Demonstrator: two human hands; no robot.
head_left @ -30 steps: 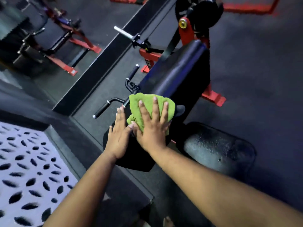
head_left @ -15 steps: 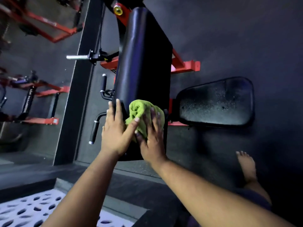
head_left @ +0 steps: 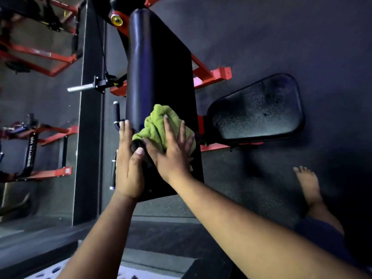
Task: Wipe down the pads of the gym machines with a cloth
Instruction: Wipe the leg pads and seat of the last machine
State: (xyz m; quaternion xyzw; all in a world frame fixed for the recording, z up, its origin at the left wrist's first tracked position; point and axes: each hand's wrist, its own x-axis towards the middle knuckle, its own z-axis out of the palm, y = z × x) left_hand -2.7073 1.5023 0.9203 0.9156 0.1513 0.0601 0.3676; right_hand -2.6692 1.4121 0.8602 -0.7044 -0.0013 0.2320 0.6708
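Observation:
A long black pad (head_left: 159,63) of a red-framed gym machine runs away from me in the middle of the view. A crumpled green cloth (head_left: 156,123) lies on its near part. My right hand (head_left: 173,150) presses flat on the cloth with spread, straight fingers. My left hand (head_left: 127,164) rests with straight fingers against the pad's left edge, its thumb touching the cloth's lower corner. A second black pad, the seat (head_left: 259,111), sits lower to the right with droplets on it.
Black handles (head_left: 116,115) and a steel bar (head_left: 80,88) stick out left of the pad. A mirror on the left shows red machine frames (head_left: 46,55). My bare right foot (head_left: 308,184) stands on the dark rubber floor at right. A perforated white panel (head_left: 128,275) lies below.
The view swung from the pad's left side to nearly over it. My right hand and the cloth slid right across the pad; my left hand stayed on its left edge.

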